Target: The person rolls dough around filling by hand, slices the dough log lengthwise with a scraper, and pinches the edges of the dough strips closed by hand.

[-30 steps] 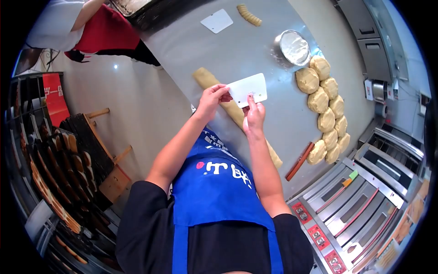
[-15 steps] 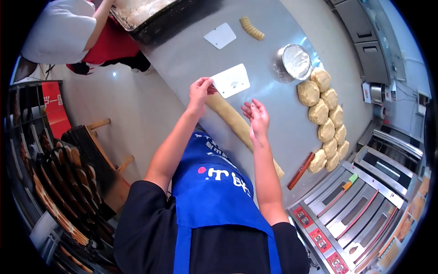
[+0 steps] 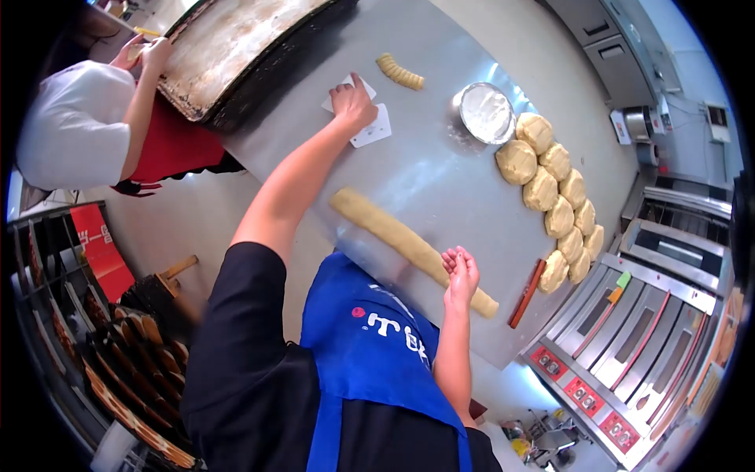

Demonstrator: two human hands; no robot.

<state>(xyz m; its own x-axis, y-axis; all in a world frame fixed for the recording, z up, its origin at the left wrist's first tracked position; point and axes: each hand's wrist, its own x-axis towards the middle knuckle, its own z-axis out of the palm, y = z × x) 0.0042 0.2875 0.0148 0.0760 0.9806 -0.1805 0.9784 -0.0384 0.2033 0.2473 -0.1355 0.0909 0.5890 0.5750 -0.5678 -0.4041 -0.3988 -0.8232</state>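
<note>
Two white plastic dough scrapers lie on the steel table. My left hand (image 3: 352, 104) reaches over both, its fingers spread across the farther scraper (image 3: 327, 103) and its wrist beside the nearer scraper (image 3: 376, 129). The hand covers part of each. A long roll of dough (image 3: 393, 236) stretches diagonally along the table edge in front of my apron. Beside its near right end is my right hand (image 3: 462, 271), palm turned up, fingers loosely bent and nothing visible in them. Past the scrapers sits a short, ridged piece of dough (image 3: 399, 72).
A metal bowl of flour (image 3: 487, 112) stands near several round dough pieces (image 3: 540, 189) along the far edge. A reddish-brown stick (image 3: 527, 294) lies at right, near the oven (image 3: 586, 377). At upper left, a person in white (image 3: 86, 126) stands by a large baking tray (image 3: 228, 47).
My left hand has moved away from the dough roll, and the scraper it held is now on the table beside the other. My right hand has drawn back toward the roll's near end.
</note>
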